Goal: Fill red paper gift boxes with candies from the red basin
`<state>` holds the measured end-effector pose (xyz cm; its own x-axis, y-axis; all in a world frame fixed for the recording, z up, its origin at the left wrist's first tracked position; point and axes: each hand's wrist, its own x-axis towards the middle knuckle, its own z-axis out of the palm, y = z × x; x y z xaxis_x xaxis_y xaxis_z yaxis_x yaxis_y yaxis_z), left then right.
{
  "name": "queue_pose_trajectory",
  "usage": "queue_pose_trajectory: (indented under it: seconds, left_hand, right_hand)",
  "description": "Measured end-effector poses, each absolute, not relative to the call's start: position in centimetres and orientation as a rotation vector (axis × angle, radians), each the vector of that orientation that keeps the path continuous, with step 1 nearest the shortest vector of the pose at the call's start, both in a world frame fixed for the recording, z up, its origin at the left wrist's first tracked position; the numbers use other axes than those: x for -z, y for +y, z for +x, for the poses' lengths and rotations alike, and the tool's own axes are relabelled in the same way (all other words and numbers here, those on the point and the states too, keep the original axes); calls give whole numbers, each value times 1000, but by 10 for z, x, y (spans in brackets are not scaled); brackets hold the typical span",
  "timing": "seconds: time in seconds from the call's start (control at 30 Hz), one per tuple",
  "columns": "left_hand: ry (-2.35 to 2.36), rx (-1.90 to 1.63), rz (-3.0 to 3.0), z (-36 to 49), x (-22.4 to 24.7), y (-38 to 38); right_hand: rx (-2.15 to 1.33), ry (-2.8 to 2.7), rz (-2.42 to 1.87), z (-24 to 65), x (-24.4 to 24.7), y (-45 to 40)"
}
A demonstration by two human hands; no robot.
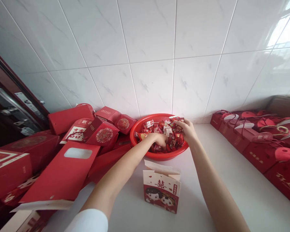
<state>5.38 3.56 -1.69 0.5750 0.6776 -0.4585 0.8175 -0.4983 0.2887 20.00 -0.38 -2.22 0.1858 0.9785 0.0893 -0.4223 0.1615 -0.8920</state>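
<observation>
A red plastic basket (159,157) full of wrapped candies (168,131) stands against the wall. My left hand (161,140) reaches down into the candies, and its fingertips are hidden among them. Over the basket's right rim, my right hand (188,129) has its fingers bent around a small wrapped candy (177,119). In front of the basket stands an upright red and white paper candy box (161,193) with two cartoon faces printed on it. Its top flaps are raised, and its inside cannot be seen.
Red gift boxes (103,133) and a flat red carton (62,170) lie piled at the left. Red boxes with cord handles (248,138) are lined up at the right on the white tabletop (195,199). A tiled wall (152,87) rises behind.
</observation>
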Motion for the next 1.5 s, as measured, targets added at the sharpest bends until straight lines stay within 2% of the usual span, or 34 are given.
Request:
queue_pose_trajectory:
  seconds: [0.23,0.4,0.6,0.87,1.5]
  left_hand:
    - [1054,295,2268,45,15,42]
    - [1038,44,2229,30,11,50]
    - [1023,-438,2053,17,11,56]
    - [986,-729,1644,21,9,52]
    - [1160,-616,1647,23,10,47]
  right_hand:
    - [-1166,-807,-860,199,19,-8]
    - [-1157,-792,-857,199,19,-7]
    - [-1168,-735,-842,199,17,-7]
    - [-1166,-736,-874,200,15,-9]
    - [-1149,-747,-871,199,15,-8]
